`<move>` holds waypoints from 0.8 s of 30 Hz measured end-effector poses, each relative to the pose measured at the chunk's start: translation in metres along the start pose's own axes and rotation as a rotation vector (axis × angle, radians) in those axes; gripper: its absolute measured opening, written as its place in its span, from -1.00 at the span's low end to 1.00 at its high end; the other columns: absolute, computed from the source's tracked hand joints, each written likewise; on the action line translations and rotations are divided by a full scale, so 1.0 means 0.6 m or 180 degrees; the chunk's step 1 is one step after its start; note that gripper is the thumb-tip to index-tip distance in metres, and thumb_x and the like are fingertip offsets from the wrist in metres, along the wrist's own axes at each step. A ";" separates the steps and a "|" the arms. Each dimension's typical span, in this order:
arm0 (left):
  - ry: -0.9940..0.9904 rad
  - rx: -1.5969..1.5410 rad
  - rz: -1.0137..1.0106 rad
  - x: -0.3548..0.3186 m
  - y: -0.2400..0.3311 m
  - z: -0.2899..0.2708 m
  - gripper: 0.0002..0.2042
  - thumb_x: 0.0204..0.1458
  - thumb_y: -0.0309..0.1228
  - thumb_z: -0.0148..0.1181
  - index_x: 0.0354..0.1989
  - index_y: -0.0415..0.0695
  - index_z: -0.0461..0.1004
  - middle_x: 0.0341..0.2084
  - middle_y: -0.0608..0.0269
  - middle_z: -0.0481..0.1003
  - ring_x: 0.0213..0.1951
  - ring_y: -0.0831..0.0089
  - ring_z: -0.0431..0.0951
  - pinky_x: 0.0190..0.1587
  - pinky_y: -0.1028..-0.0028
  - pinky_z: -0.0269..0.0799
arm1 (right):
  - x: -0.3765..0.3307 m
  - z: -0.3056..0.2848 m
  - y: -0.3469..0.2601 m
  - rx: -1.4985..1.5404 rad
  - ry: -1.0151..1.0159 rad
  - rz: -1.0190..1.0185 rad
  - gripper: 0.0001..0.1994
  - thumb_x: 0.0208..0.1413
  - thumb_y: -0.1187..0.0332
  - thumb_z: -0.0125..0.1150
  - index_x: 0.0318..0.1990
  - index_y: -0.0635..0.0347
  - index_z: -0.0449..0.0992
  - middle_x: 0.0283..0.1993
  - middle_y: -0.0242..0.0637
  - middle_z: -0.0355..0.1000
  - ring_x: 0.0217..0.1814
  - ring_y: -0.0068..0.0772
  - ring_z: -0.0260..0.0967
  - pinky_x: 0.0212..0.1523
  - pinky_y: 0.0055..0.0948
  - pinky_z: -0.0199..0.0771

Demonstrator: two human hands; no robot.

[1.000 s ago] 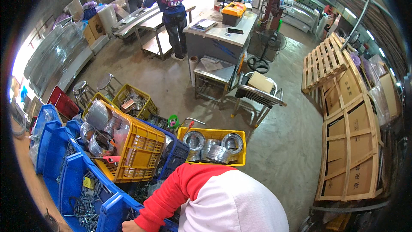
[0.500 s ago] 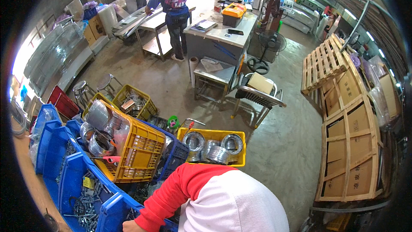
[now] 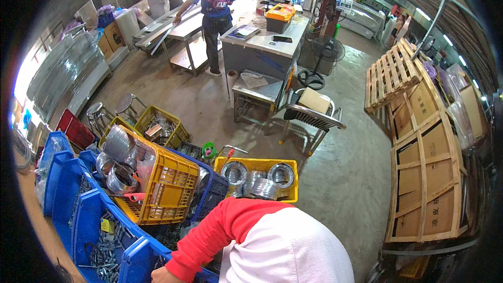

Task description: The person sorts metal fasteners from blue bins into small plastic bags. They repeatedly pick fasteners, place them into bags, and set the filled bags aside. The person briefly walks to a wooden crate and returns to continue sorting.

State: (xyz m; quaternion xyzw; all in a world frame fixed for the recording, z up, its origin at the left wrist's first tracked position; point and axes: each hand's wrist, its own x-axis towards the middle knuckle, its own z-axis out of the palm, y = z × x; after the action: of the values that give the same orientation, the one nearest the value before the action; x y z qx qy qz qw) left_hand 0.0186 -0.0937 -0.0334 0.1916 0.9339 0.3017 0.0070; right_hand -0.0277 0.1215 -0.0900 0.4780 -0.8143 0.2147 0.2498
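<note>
At the lower edge, the arm in a red sleeve (image 3: pixel 201 246) bends to the left, and only the back of my right hand (image 3: pixel 163 275) shows beside the blue parts bins. The fingers are cut off by the picture's edge, so what they hold or touch is hidden. The nearest blue bin (image 3: pixel 129 264) stands just left of the hand. Another blue bin (image 3: pixel 80 230) contains loose metal bolts (image 3: pixel 105 261) and a small yellow tag (image 3: pixel 107 226). My left hand is out of the picture.
A tilted yellow crate (image 3: pixel 175 191) with metal wire coils (image 3: pixel 118 144) leans beyond the bins. Another yellow crate (image 3: pixel 294 178) of coils sits on the floor. Farther off are a chair (image 3: pixel 314 112), a fan (image 3: pixel 327 50), a workbench (image 3: pixel 262 55), wooden crating (image 3: pixel 424 178) and a person (image 3: pixel 215 2).
The view has shifted slightly. At the far tables, the person in the blue shirt has moved an arm along a long strip, which now tilts differently. My right hand has hardly moved.
</note>
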 end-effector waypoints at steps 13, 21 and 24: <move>0.0937 0.1026 0.1867 0.017 -0.251 -0.065 -0.71 -0.01 -0.62 0.10 -0.13 -0.31 0.67 -0.15 -0.15 0.65 -0.16 -0.04 0.68 -0.03 0.20 0.57 | -0.028 -0.120 -0.058 -0.0615 0.1093 -0.0538 -0.91 0.19 0.22 0.14 -0.26 -0.08 0.54 -0.26 -0.49 0.50 -0.17 -0.35 0.47 -0.26 -0.26 0.49; 0.0004 -0.0602 0.4887 0.040 0.309 -0.002 -0.67 0.00 -0.65 0.12 -0.05 -0.33 0.63 -0.10 -0.13 0.63 -0.12 0.05 0.67 -0.04 0.21 0.58 | -0.172 -0.244 -0.211 -0.1042 0.1835 -0.0046 -0.83 0.14 0.16 0.20 -0.32 0.01 0.55 -0.30 -0.42 0.49 -0.20 -0.28 0.46 -0.24 -0.22 0.45; -0.1312 0.0000 0.2063 -0.105 0.390 0.036 -0.70 0.19 -0.63 0.16 0.10 -0.37 0.55 0.09 -0.15 0.54 0.07 0.18 0.56 0.06 0.28 0.52 | -0.276 -0.266 -0.285 -0.1229 0.2011 0.0405 -0.82 -0.09 0.16 0.33 -0.49 -0.01 0.50 -0.32 -0.40 0.49 -0.22 -0.21 0.47 -0.29 -0.18 0.42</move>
State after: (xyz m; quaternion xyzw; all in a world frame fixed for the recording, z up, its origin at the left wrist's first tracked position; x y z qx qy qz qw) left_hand 0.1624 0.0699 0.0753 0.5336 0.8039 0.2434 0.0989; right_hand 0.2250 0.2496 -0.0476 0.2807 -0.7505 0.2091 0.5605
